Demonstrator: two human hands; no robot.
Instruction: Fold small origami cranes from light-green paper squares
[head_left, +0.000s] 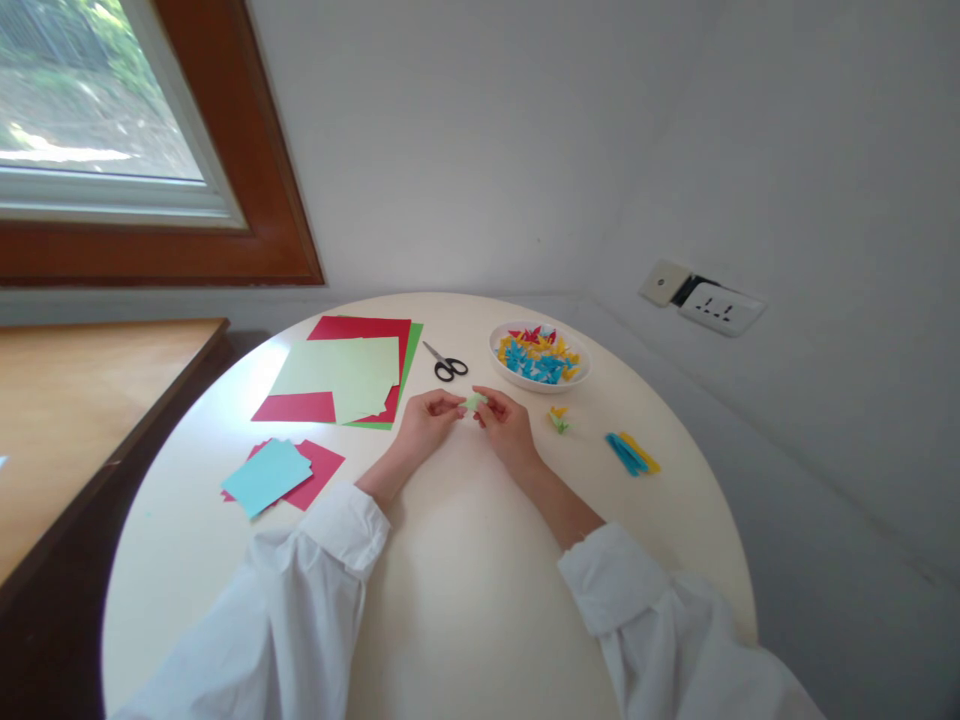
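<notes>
Between both hands is a small piece of folded pale green paper, held just above the middle of the round table. My left hand pinches its left side with thumb and forefinger. On the other side my right hand grips it with closed fingertips, which cover part of its folds. Black-handled scissors lie just beyond the hands. To the right of my right hand sits a tiny yellow and green folded paper piece.
A white plate of red, yellow and blue folded paper pieces stands at the back right. Blue and yellow strips lie farther right. At left are large pale green sheets over red and green ones, and smaller light blue sheets over red.
</notes>
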